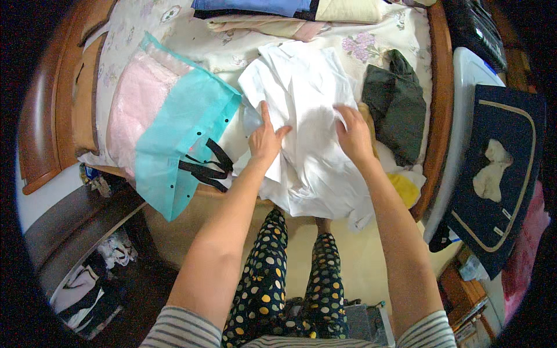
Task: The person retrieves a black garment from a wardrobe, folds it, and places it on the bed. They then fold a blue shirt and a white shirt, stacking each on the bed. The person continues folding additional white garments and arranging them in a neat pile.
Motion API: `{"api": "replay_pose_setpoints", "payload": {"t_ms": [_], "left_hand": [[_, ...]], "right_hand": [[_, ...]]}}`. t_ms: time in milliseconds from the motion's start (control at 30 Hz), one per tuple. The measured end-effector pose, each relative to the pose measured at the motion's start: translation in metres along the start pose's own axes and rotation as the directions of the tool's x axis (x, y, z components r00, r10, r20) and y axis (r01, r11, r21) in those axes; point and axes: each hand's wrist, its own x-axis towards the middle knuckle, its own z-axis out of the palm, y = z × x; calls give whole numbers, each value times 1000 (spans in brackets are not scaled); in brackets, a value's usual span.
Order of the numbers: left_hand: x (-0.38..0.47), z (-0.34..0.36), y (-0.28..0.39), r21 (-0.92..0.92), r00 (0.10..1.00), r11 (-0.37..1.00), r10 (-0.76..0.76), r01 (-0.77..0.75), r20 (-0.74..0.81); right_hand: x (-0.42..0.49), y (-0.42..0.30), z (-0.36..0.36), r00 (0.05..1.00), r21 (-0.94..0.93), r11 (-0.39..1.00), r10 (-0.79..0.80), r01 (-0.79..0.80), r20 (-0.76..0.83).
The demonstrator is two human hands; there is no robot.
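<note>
A white garment (309,87), perhaps a shirt, lies spread over the near edge of the bed, its lower end hanging past the edge. My left hand (267,137) rests on its left part, index finger pointing away and thumb held apart. On the right part lies my right hand (354,130), fingers bent; whether they pinch the cloth is not clear. Left of the garment sits a turquoise bag (178,126) with black handles (209,169) and a pink fluffy textile (135,100) showing in it. A dark green folded garment (394,108) is to the right.
A flowered sheet (335,30) covers the bed, bounded by a wooden side rail (440,87). Folded blankets (261,21) lie at the far side. Yellow cloth (404,189) is beside my right forearm. Right of the bed, a dark blue textile (507,130) rests near a pale plastic box (463,108).
</note>
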Motion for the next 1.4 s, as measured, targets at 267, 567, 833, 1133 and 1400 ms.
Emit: {"api": "replay_pose_setpoints", "payload": {"t_ms": [267,567,833,1133,1400], "left_hand": [[-3,7,-12,-145,986,982,107,-125,-125],[11,1,-21,-325,969,945,-52,-31,-242],[30,-15,-17,-236,982,971,-13,-33,-188],[64,-22,-10,-698,857,562,-41,445,513],[67,-20,-27,-771,935,537,-113,341,336]], "right_hand": [[73,-13,59,903,113,899,411,-424,124],[30,26,11,785,-25,786,615,-618,-78],[17,28,12,858,497,715,495,-492,138],[-51,14,-45,697,263,670,535,-694,477],[-103,70,-64,796,140,815,487,-562,360]]}}
